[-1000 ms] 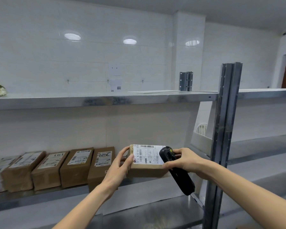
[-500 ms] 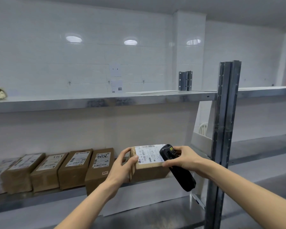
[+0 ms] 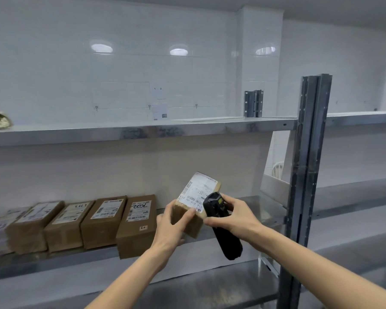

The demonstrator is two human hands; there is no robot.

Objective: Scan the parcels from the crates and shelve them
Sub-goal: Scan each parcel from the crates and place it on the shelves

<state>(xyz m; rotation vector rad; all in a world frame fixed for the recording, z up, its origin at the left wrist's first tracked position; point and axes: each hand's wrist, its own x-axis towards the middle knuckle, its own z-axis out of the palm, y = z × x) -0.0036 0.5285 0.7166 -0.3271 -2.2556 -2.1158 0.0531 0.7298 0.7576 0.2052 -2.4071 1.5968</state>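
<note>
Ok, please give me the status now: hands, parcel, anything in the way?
Left hand grips parcel, tilted above shelf. Right hand holds scanner beside its label. Open shelf space right of boxed row.

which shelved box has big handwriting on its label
The rightmost box in the row, next to the left hand; the other labels carry print or smaller writing.

White tiled wall [image 3: 187,70] reflects ceiling lights; grey metal shelving [image 3: 143,132] stands before it.
</note>
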